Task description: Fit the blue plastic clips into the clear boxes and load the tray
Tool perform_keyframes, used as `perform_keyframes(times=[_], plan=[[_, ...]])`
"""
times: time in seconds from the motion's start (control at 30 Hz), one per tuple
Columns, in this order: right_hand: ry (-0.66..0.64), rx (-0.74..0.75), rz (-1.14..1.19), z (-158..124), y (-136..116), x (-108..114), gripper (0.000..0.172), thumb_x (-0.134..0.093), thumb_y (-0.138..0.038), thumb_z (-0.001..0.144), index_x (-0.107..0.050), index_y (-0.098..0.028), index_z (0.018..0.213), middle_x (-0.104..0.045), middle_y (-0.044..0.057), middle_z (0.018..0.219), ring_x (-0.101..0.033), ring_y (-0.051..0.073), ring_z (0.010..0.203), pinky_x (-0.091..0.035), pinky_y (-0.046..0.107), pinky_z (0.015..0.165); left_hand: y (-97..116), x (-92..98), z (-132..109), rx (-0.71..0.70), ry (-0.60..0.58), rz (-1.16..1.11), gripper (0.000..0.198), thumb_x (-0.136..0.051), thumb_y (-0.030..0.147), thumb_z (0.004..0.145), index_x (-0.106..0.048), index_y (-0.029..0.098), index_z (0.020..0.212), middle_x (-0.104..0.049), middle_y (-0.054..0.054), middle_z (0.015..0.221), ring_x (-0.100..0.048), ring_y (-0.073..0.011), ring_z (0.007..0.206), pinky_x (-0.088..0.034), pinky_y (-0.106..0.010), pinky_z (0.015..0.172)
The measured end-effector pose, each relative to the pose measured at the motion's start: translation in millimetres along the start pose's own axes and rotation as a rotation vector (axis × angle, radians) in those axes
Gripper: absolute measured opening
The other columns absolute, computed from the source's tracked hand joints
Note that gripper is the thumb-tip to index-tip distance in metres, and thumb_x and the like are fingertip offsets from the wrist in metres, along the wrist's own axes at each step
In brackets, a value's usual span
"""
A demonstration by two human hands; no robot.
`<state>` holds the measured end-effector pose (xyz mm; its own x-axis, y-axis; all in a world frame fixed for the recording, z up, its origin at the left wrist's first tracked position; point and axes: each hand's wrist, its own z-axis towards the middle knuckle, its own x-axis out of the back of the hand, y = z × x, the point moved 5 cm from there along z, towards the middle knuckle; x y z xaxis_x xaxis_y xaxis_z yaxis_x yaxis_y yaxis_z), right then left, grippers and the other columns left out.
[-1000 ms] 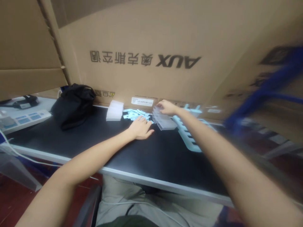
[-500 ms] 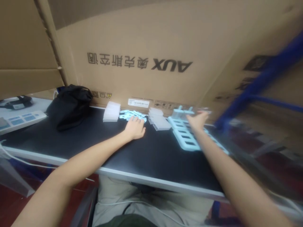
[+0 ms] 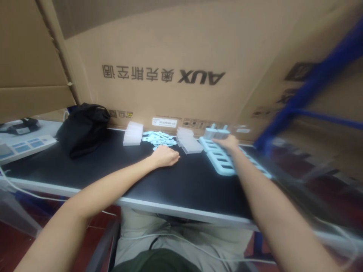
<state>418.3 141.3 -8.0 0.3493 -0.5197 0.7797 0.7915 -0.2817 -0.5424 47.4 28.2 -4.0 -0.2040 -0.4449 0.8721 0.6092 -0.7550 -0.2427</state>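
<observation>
**Right hand (image 3: 229,142) at the blue rack (image 3: 225,172), left hand (image 3: 166,156) by blue pieces (image 3: 159,139)**

Fingers bent, the right hand is at the rack's far end, its grip unclear; the left hand is curled, its inside hidden. Two blue-topped containers (image 3: 210,133) stand in the rack; seemingly little is done, as two clear stacks (image 3: 133,133) and the blue pieces lie to its left. A cardboard box (image 3: 159,41) towers behind the black bench (image 3: 181,181); a black bag (image 3: 83,128) sits left.
</observation>
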Motion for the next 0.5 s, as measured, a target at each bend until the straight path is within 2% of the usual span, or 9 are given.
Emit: perform_keyframes(times=[0.13, 0.23, 0.3, 0.37, 0.4, 0.47, 0.5], plan=[[-0.051, -0.086, -0.097, 1, 1, -2, 0.055, -0.083, -0.049, 0.077, -0.076, -0.007, 0.112, -0.077, 0.023, 0.11, -0.074, 0.036, 0.11, -0.061, 0.042, 0.093, -1, -2.0, 0, -0.082, 0.055, -0.021, 0.026, -0.056, 0.024, 0.094, -0.068, 0.017, 0.072, -0.073, -0.006, 0.07, -0.067, -0.0193, 0.063, -0.038, -0.027, 0.056], [-0.036, -0.094, -0.123, 3, -1, -4, 0.063, -0.081, -0.053, 0.078, -0.076, -0.004, 0.116, -0.075, 0.027, 0.115, -0.072, 0.039, 0.116, -0.059, 0.042, 0.097, 2, 1.1, 1, -0.174, 0.095, -0.006, 0.026, -0.056, 0.021, 0.092, -0.066, 0.018, 0.068, -0.07, -0.005, 0.065, -0.064, -0.0173, 0.061, -0.041, -0.028, 0.058], [-0.025, -0.107, -0.142, 4, -2, -6, 0.065, -0.079, -0.055, 0.08, -0.075, -0.002, 0.118, -0.074, 0.029, 0.117, -0.071, 0.039, 0.119, -0.059, 0.041, 0.098, 14, 9.0, 0, -0.222, 0.133, -0.015, 0.028, -0.055, 0.02, 0.092, -0.065, 0.018, 0.065, -0.068, -0.004, 0.062, -0.062, -0.0161, 0.058, -0.043, -0.028, 0.059], [-0.02, -0.117, -0.156, 6, -1, -7, 0.066, -0.078, -0.055, 0.08, -0.075, -0.002, 0.119, -0.075, 0.029, 0.117, -0.071, 0.039, 0.119, -0.059, 0.041, 0.098, 46, 21.7, -3, -0.308, 0.17, -0.086, 0.032, -0.054, 0.019, 0.094, -0.065, 0.019, 0.064, -0.067, -0.004, 0.061, -0.059, -0.0162, 0.055, -0.044, -0.029, 0.057], [-0.02, -0.118, -0.162, 6, -1, -8, 0.066, -0.079, -0.056, 0.079, -0.075, -0.003, 0.119, -0.075, 0.028, 0.116, -0.071, 0.039, 0.118, -0.059, 0.041, 0.097, 71, 29.2, -6, -0.406, 0.176, -0.167, 0.035, -0.052, 0.018, 0.095, -0.067, 0.02, 0.064, -0.067, -0.005, 0.061, -0.059, -0.0167, 0.055, -0.043, -0.03, 0.055], [-0.02, -0.119, -0.175, 9, -2, -8, 0.067, -0.08, -0.056, 0.077, -0.075, -0.003, 0.119, -0.075, 0.028, 0.115, -0.072, 0.039, 0.117, -0.059, 0.042, 0.096, 136, 41.4, -13, -0.674, 0.093, -0.327, 0.036, -0.051, 0.019, 0.099, -0.075, 0.024, 0.073, -0.072, -0.006, 0.072, -0.066, -0.0166, 0.066, -0.048, -0.029, 0.059], [-0.02, -0.12, -0.182, 10, -3, -7, 0.067, -0.081, -0.056, 0.076, -0.075, -0.004, 0.118, -0.075, 0.028, 0.114, -0.072, 0.039, 0.117, -0.059, 0.043, 0.096, 168, 46.7, -14, -0.743, 0.057, -0.361, 0.033, -0.052, 0.026, 0.101, -0.079, 0.031, 0.081, -0.075, -0.004, 0.08, -0.07, -0.0154, 0.075, -0.05, -0.027, 0.061]])
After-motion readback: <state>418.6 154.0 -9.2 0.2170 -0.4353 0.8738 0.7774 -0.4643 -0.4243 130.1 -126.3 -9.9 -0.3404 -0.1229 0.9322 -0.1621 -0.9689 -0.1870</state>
